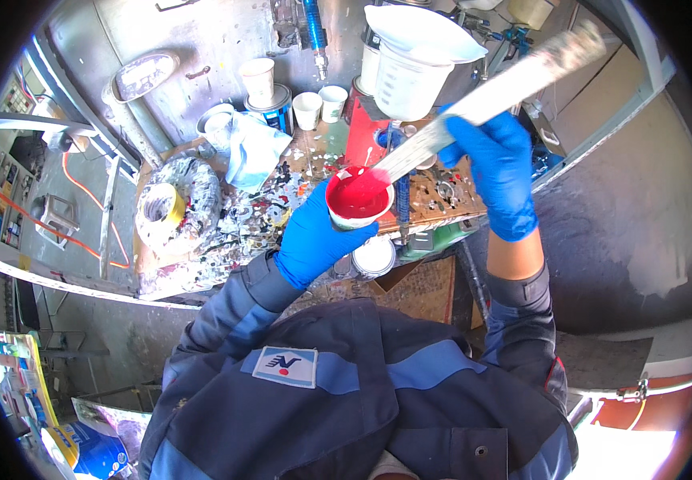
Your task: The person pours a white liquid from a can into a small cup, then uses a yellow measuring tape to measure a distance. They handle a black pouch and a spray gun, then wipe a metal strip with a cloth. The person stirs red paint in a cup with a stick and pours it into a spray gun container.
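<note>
Both my hands wear blue gloves. My left hand point(311, 240) is wrapped round a small paper cup point(359, 222) of bright red paint point(352, 192), held up in front of the workbench. Pinched in my right hand point(499, 168) is a long, flat wooden stir stick point(482, 100), stained with dried paint at its upper end. It slants down to the left, and its red-coated lower end dips into the cup. Behind the cup lies a red panel point(364, 138) on the bench. My right fingertips are partly hidden behind the stick.
A paint-spattered workbench point(274, 192) carries white cups point(307, 110), a paint can point(280, 112), a light blue cloth point(254, 152) and a roll of tape point(160, 206) on a wrapped ring. A large white measuring jug point(411, 84) stands behind the stick. Below the bench edge is a lidded can point(374, 256).
</note>
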`<state>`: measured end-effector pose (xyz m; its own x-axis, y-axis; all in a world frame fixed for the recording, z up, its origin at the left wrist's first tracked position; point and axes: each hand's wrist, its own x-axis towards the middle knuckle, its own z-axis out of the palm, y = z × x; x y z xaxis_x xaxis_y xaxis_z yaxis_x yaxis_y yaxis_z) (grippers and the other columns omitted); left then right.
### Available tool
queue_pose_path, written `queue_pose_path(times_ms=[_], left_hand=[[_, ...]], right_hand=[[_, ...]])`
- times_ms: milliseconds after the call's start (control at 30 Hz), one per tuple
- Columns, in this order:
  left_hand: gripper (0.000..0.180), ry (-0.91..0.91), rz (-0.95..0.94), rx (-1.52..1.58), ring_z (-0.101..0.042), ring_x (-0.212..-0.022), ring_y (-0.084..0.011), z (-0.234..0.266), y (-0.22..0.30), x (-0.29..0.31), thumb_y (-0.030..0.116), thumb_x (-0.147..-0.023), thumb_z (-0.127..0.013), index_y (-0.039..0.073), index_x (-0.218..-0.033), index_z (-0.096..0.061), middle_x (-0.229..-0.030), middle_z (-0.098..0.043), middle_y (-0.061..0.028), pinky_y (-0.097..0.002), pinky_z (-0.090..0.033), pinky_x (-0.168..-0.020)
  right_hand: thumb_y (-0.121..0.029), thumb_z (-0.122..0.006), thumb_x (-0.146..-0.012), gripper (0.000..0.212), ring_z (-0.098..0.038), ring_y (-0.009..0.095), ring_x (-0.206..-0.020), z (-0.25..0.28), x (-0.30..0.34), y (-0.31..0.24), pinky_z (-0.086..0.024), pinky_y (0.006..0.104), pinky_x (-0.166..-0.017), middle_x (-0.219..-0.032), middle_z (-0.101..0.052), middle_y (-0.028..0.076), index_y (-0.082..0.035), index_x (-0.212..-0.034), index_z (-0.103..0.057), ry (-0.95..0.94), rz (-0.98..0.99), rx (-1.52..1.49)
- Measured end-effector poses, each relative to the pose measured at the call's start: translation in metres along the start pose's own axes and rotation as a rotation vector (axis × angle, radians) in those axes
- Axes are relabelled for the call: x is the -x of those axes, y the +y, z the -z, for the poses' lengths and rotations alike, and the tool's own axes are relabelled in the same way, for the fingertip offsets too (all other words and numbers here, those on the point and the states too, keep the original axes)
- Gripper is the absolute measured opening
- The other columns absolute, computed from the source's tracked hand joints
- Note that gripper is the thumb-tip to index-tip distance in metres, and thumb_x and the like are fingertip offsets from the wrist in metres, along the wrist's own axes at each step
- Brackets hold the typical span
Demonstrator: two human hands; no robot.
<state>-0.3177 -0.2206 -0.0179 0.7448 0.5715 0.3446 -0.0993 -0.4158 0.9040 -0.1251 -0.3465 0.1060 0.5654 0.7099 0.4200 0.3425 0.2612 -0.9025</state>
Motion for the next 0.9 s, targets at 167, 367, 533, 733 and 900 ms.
queue_pose_path(times_ms=[167,367,533,733,900], left_hand=[[0.076,-0.001,0.021,0.068,-0.063,-0.109,-0.0227,0.005,0.005,-0.006,0.025,-0.070,-0.087,0.001,-0.131,-0.049,-0.121,-0.064,-0.0146,-0.0343,-0.052,-0.090],[0.078,0.017,-0.017,0.051,-0.064,-0.109,-0.0238,0.003,0.015,-0.011,0.029,-0.071,-0.086,0.000,-0.133,-0.046,-0.120,-0.064,-0.0159,-0.0346,-0.054,-0.089],[0.080,0.038,-0.004,0.074,-0.063,-0.110,-0.0233,0.002,0.015,-0.015,0.026,-0.070,-0.088,0.000,-0.133,-0.046,-0.122,-0.062,-0.0161,-0.0348,-0.053,-0.090],[0.079,0.053,-0.029,0.057,-0.064,-0.109,-0.0229,0.002,0.013,-0.015,0.027,-0.072,-0.086,0.001,-0.134,-0.045,-0.121,-0.063,-0.0151,-0.0338,-0.054,-0.089],[0.078,0.051,-0.001,0.114,-0.064,-0.109,-0.0230,0.004,0.012,-0.016,0.026,-0.072,-0.086,0.001,-0.134,-0.046,-0.122,-0.063,-0.0153,-0.0340,-0.054,-0.088]], right_hand=[[-0.001,-0.060,-0.093,0.017,-0.065,0.015,-0.067,0.013,0.007,-0.006,-0.054,0.0257,-0.058,-0.090,-0.070,0.012,0.003,-0.109,-0.067,0.126,0.197,-0.228],[-0.001,-0.061,-0.093,0.016,-0.067,0.017,-0.066,0.020,0.008,-0.012,-0.055,0.0274,-0.059,-0.085,-0.070,0.012,0.002,-0.107,-0.068,0.194,0.314,-0.327],[-0.004,-0.060,-0.095,0.016,-0.067,0.017,-0.067,0.024,0.005,-0.015,-0.056,0.0290,-0.058,-0.085,-0.071,0.012,0.000,-0.108,-0.068,0.183,0.378,-0.378],[-0.006,-0.061,-0.094,0.016,-0.069,0.018,-0.070,0.027,0.004,-0.019,-0.056,0.0291,-0.059,-0.088,-0.072,0.012,-0.002,-0.108,-0.068,0.207,0.439,-0.420],[-0.006,-0.061,-0.095,0.016,-0.069,0.018,-0.071,0.027,0.000,-0.022,-0.058,0.0306,-0.061,-0.090,-0.072,0.012,-0.003,-0.109,-0.068,0.209,0.457,-0.447]])
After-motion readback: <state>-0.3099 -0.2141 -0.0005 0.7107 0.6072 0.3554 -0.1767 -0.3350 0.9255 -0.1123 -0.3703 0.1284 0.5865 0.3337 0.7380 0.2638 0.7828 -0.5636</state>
